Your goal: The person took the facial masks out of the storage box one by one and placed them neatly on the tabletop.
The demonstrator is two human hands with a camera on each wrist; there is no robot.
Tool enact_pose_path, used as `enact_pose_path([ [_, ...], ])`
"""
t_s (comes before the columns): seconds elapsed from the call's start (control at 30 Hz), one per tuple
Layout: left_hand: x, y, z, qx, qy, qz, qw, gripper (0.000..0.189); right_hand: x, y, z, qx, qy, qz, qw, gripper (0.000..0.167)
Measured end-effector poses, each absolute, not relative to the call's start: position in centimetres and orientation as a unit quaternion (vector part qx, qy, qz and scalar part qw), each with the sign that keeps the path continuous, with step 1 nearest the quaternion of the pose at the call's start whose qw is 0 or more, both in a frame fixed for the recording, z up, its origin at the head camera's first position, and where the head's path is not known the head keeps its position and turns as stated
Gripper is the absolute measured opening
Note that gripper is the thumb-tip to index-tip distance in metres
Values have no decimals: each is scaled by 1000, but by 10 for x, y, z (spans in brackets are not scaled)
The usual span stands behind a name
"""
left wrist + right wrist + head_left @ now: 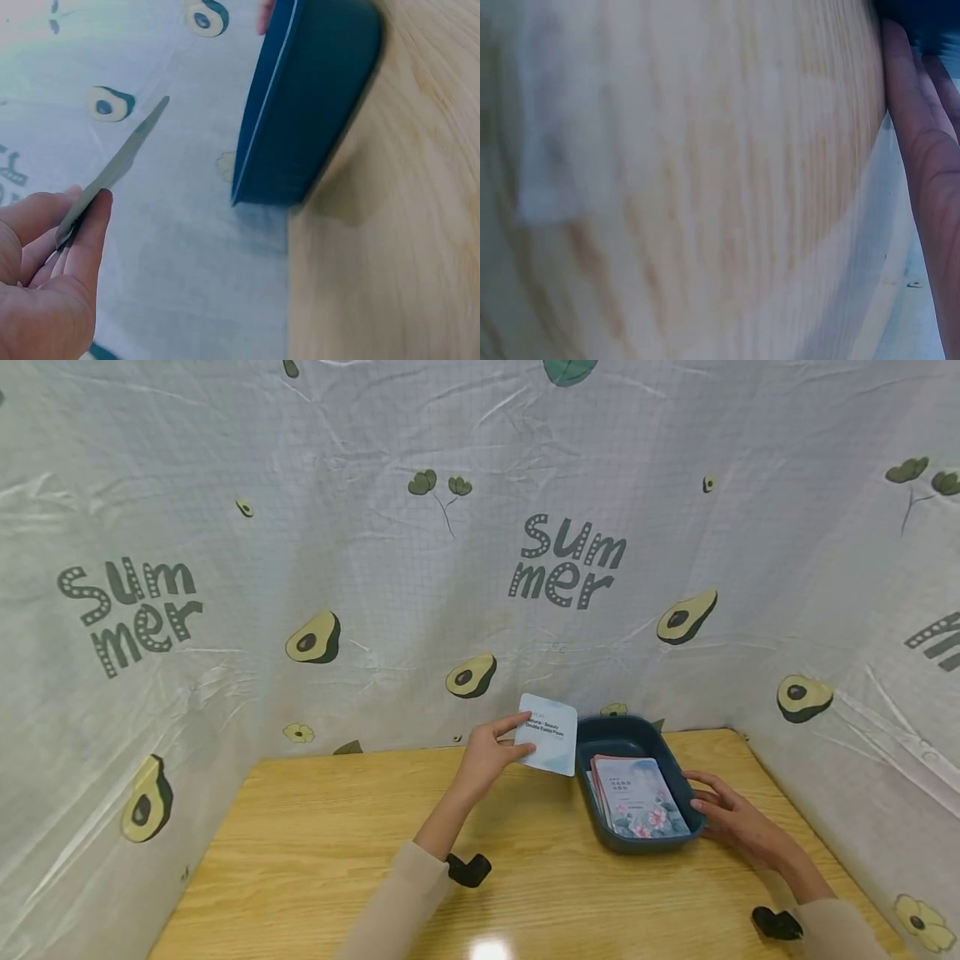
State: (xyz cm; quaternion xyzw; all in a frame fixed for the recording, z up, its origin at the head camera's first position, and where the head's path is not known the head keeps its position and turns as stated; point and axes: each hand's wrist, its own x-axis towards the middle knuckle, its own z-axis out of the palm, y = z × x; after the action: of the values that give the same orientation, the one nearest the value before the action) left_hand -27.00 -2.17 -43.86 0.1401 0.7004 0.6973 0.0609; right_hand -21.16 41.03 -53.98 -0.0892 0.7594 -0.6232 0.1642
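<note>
Several flat packets (pixel 641 795) sit inside the dark blue bin (pixel 621 739).

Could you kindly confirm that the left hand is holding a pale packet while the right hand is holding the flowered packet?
Not quite: the right hand is touching the dark blue bin, and the flowered packet lies inside it, as the head view shows. The left hand is indeed holding a pale packet.
</note>
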Motion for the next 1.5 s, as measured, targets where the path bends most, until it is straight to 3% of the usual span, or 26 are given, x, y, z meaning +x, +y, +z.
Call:
enact_pose_path([
  [0.7, -242, -119, -441, 75, 715, 695, -9, 56, -213, 414, -541, -102, 754, -629, 161, 58],
  [1.5, -232, -162, -444, 15, 748, 663, -24, 57, -211, 409, -538, -89, 757, -628, 157, 59],
])
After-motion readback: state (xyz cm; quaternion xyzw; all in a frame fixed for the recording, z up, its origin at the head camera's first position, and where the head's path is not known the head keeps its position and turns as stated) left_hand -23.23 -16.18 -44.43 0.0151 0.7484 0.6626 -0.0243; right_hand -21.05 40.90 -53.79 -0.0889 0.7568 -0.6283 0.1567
